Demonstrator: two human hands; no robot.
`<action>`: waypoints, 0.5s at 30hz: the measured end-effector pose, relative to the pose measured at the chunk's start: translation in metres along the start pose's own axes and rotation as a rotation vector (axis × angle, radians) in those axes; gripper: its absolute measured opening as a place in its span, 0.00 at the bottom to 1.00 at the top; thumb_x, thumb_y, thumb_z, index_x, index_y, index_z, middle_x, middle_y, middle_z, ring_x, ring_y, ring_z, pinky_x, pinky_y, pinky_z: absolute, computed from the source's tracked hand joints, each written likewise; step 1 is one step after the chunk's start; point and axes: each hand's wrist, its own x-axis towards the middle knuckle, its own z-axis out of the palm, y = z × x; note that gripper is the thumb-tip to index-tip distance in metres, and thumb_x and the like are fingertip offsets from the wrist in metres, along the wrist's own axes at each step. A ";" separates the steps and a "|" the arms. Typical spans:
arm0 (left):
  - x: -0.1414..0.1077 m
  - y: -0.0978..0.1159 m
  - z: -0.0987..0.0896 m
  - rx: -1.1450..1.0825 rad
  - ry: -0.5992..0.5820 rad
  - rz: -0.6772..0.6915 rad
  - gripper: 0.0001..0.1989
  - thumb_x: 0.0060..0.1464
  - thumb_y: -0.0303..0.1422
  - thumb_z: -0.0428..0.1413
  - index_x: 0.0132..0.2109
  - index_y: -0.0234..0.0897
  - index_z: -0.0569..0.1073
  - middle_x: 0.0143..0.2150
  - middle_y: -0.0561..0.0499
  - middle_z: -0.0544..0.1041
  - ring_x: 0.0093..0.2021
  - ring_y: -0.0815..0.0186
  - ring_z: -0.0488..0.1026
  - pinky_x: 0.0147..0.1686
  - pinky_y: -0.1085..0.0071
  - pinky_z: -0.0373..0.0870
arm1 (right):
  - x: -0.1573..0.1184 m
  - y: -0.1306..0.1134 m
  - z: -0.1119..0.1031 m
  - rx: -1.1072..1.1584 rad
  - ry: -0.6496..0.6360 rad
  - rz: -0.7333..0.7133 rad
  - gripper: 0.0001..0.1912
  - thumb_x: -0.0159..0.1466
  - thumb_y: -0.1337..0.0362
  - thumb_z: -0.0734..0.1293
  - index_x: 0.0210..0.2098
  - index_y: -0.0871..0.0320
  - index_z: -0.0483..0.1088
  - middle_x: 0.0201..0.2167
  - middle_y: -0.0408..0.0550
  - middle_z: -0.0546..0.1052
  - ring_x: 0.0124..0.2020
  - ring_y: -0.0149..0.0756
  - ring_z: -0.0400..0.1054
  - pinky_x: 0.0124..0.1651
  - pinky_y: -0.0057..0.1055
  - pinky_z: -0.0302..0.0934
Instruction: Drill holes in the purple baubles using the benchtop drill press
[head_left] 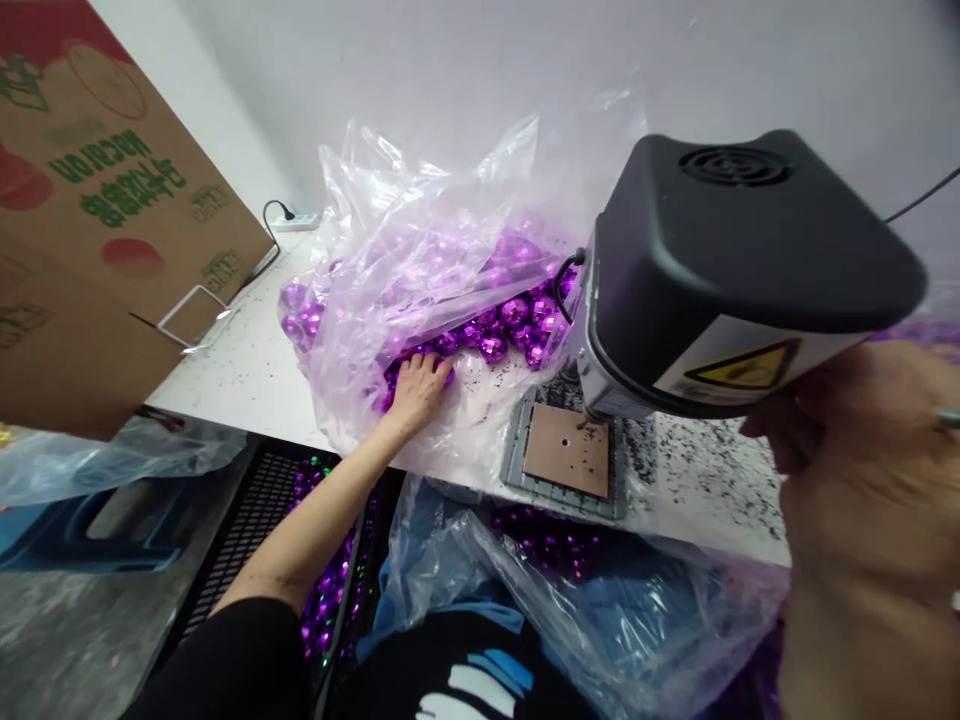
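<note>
My left hand reaches into the mouth of a clear plastic bag on the white table. Its fingers are apart and rest on shiny purple faceted balls; the fingertips are partly hidden. At the right, my right hand is close to the camera and blurred, beside the black head of a bench machine. Its fingers are curled, and what they close round is hidden; a small metal end shows near the frame edge. Below the machine lies a brown square plate with a small hole on a grey base.
A printed cardboard box stands at the left, by a power strip. Dark flakes litter the white table. Below its edge are a black crate with purple and green balls, a plastic bag over my lap, and a blue stool.
</note>
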 end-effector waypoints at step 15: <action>-0.046 0.099 0.030 -1.419 -0.379 -0.198 0.29 0.50 0.47 0.63 0.55 0.40 0.68 0.46 0.48 0.76 0.36 0.66 0.76 0.33 0.70 0.72 | 0.018 -0.009 -0.001 0.129 -0.105 0.120 0.19 0.60 0.53 0.67 0.22 0.60 0.64 0.16 0.37 0.55 0.14 0.21 0.53 0.14 0.24 0.42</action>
